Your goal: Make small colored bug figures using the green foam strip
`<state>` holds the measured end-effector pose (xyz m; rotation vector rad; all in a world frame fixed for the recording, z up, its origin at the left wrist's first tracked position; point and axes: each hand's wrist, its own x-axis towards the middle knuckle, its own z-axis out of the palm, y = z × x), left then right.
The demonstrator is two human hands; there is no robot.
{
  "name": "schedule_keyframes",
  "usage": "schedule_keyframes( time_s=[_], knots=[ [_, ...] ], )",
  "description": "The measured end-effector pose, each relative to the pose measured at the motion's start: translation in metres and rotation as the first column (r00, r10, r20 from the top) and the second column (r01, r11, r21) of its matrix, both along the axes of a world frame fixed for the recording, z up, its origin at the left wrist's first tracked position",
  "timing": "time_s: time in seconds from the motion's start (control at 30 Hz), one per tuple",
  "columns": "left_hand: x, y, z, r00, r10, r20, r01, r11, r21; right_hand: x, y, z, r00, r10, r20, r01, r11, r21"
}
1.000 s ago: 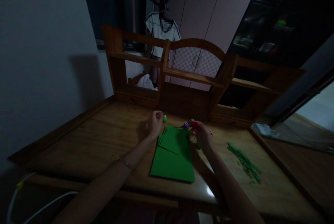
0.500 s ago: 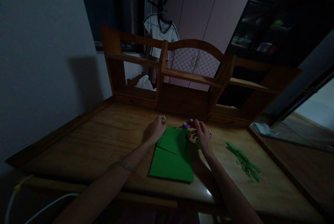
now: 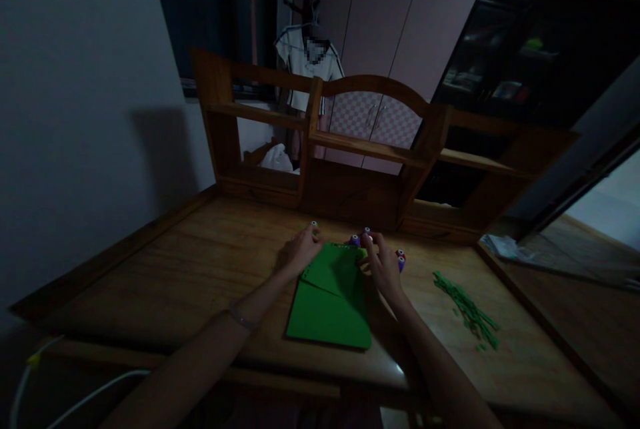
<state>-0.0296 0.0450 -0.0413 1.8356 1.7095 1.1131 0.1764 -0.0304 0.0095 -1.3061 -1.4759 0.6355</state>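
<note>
Strips of green material [image 3: 467, 309] lie in a loose heap on the right side of the bench [image 3: 225, 235], well apart from the green sheets [image 3: 327, 319], which rest flat between the forearms. Left hand [image 3: 301, 250] is at a small green eyed piece [image 3: 314, 225]; right hand [image 3: 383, 265] bends its fingers beside a purple eyed piece [image 3: 355, 241]. Whether either is grasping, I cannot tell. Handling looks unfinished: the eyed pieces sit scattered past the sheets' far edge, another pair [image 3: 401, 260] beyond the right wrist, and the sheets' middle bears none.
</note>
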Motion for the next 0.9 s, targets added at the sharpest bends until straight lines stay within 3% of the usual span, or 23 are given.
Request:
schedule_keyframes(
  time_s=[0.13, 0.27, 0.57, 0.7, 0.9],
  knots=[
    [0.002, 0.008, -0.001, 0.971, -0.065, 0.231, 0.07, 0.997, -0.011, -0.002, 0.0, 0.001, 0.998, 0.038, -0.053, -0.036, 0.999, 0.032],
    [0.002, 0.011, 0.002, 0.898, -0.173, 0.405, 0.114, 0.979, 0.167, -0.002, 0.003, 0.001, 0.985, 0.089, -0.147, -0.088, 0.996, 0.016],
    [0.004, 0.002, 0.02, 0.856, -0.247, 0.454, 0.124, 0.951, 0.285, 0.012, 0.014, 0.001, 0.907, 0.052, -0.418, -0.083, 0.995, -0.056],
    [0.006, -0.003, 0.025, 0.836, -0.282, 0.471, 0.149, 0.942, 0.3, 0.019, 0.015, 0.004, 0.881, 0.019, -0.472, -0.059, 0.996, -0.07],
    [0.008, -0.006, 0.027, 0.814, -0.306, 0.494, 0.168, 0.938, 0.303, 0.013, 0.02, -0.006, 0.847, 0.056, -0.528, -0.136, 0.984, -0.115]
  ],
)
